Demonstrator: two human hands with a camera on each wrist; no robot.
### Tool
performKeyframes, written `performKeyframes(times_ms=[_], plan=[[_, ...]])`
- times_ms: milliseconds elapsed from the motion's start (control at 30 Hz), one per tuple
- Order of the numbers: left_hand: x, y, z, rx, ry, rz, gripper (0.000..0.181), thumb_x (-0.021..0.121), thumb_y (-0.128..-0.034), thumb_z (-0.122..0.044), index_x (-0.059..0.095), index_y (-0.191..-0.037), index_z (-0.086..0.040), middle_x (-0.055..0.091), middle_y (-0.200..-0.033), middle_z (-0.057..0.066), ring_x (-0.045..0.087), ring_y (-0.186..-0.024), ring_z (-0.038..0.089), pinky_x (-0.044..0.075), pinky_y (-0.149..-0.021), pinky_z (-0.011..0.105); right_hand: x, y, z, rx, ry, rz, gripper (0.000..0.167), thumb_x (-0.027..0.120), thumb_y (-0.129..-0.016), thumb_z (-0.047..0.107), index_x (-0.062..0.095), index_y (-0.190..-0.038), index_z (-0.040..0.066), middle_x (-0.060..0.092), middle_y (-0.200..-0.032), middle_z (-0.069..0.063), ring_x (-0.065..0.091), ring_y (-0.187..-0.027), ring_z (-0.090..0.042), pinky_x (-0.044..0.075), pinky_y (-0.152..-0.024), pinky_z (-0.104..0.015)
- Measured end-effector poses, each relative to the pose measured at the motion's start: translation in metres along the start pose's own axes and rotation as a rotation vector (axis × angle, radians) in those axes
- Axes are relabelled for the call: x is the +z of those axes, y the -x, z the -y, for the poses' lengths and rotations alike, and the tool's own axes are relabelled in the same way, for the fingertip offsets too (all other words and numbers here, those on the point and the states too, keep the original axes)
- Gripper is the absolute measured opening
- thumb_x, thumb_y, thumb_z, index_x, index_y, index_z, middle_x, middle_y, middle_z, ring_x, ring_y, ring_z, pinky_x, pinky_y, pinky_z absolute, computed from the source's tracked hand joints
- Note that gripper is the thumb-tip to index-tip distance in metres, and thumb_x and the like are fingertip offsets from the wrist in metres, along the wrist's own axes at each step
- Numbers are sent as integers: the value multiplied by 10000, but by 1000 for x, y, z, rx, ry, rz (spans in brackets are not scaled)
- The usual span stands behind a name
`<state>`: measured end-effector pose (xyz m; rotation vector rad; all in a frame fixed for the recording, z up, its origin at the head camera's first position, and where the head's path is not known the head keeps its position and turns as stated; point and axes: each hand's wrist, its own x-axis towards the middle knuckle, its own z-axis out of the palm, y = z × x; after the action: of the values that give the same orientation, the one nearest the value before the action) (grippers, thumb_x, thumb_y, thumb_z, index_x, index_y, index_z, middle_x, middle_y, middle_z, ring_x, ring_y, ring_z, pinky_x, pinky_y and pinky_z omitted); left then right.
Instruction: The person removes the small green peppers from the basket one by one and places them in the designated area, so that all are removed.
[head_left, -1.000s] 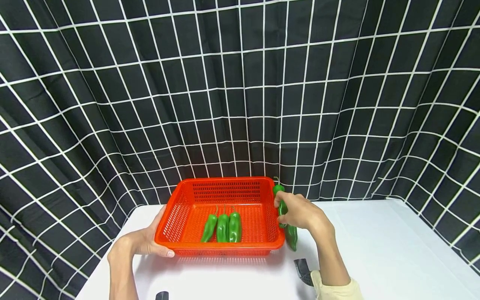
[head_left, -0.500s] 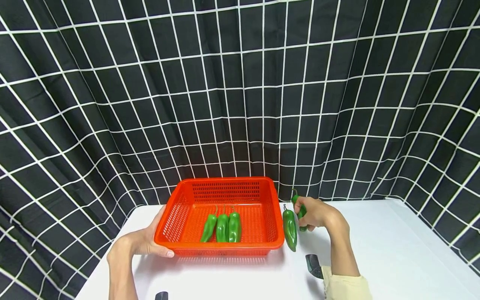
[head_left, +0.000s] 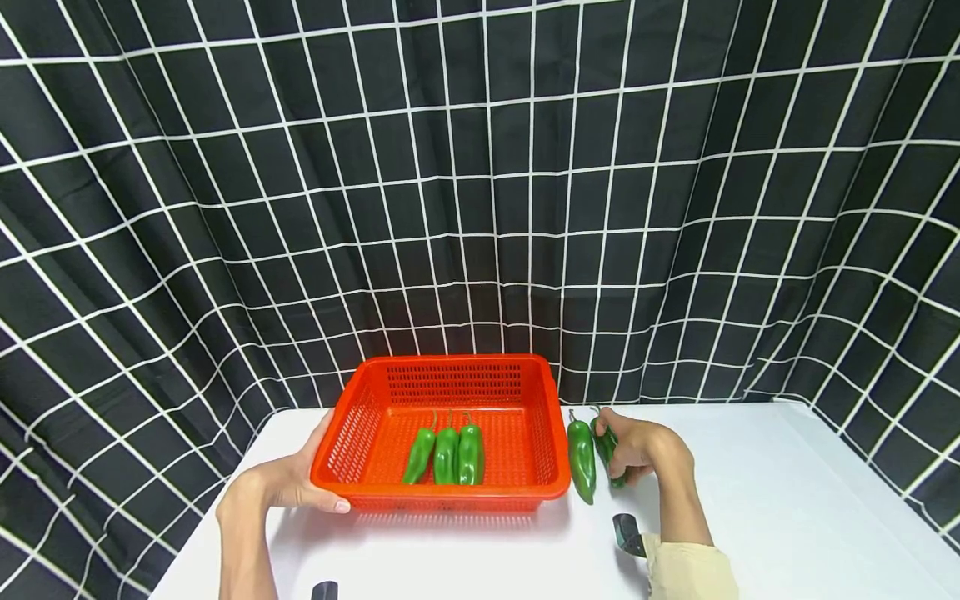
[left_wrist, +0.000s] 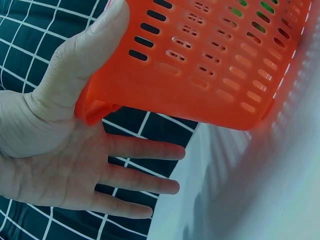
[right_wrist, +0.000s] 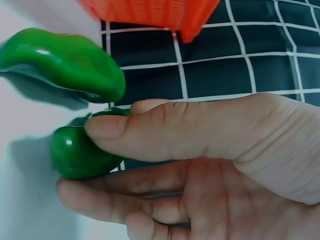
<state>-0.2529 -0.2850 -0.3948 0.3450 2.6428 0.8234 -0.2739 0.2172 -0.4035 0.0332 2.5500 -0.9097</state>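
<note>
My right hand (head_left: 648,446) holds a green pepper (head_left: 606,450) low at the white table, its stem pointing away from me. In the right wrist view, thumb and fingers pinch this pepper (right_wrist: 82,157). Just left of it lies another green pepper (head_left: 581,458), beside the right wall of a red plastic basket (head_left: 450,497). Three green peppers (head_left: 446,456) lie side by side inside the basket. At the basket's left front corner rests my left hand (head_left: 281,483), thumb along the front; in the left wrist view, several fingers (left_wrist: 145,149) stretch out straight beneath the rim.
The white table (head_left: 750,483) extends to the right. Behind the basket hangs a black cloth with a white grid (head_left: 480,208). Dark device ends show near both wrists, one by the right wrist (head_left: 628,533) and one at the lower left (head_left: 325,590).
My right hand has carried its pepper rightward from the basket's right rim, then lowered it beside the other pepper on the table. My left hand and the basket have stayed in place.
</note>
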Motion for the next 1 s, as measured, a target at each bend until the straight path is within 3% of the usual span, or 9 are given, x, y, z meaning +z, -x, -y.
performKeyframes(times_ms=[67,167,300,600,767,1000], plan=[[0,0,0,-2,0,2,1527,942,-673,-549,-142,-1660,-121,278,-1662,276,564,-1288,390,492,-1067,660,1,-2,-2,30,6,-2,807,745,-724,-118,437,-1425,137,570,-985,-149,735,-689,-247,593,-640,-300],[1,0,0,-9,-2,2,1526,937,-676,-560,-147,-1659,-125,285,-1660,278,565,-1285,398,494,-1065,661,4,-4,-3,55,-2,-6,833,769,-704,-123,429,-1433,95,584,-981,-178,747,-668,-245,630,-645,-313],[1,0,0,-11,-8,3,1529,938,-674,-561,-145,-1657,-118,296,-1652,282,571,-1276,394,493,-1064,659,7,-5,-5,38,-11,3,608,787,-707,-126,482,-1212,23,646,-921,-171,760,-645,-241,641,-637,-323],[2,-1,0,-12,5,2,1526,937,-678,-545,-155,-1656,-122,278,-1657,281,547,-1301,413,494,-1063,665,7,-6,-4,9,88,19,218,806,-755,-51,680,-922,14,782,-757,-128,725,-600,-177,588,-609,-266],[1,0,-1,-27,-17,-3,1531,937,-669,-565,-143,-1658,-121,338,-1632,285,589,-1258,383,502,-1057,656,6,-6,-5,17,123,30,136,802,-767,-20,709,-844,42,782,-723,-120,692,-588,-144,513,-577,-219],[1,0,-1,-29,-5,-3,1525,933,-677,-558,-151,-1658,-124,317,-1638,288,561,-1278,404,500,-1057,659,3,-3,-5,24,134,17,120,812,-769,27,705,-816,56,781,-721,-126,652,-574,-134,481,-569,-209]])
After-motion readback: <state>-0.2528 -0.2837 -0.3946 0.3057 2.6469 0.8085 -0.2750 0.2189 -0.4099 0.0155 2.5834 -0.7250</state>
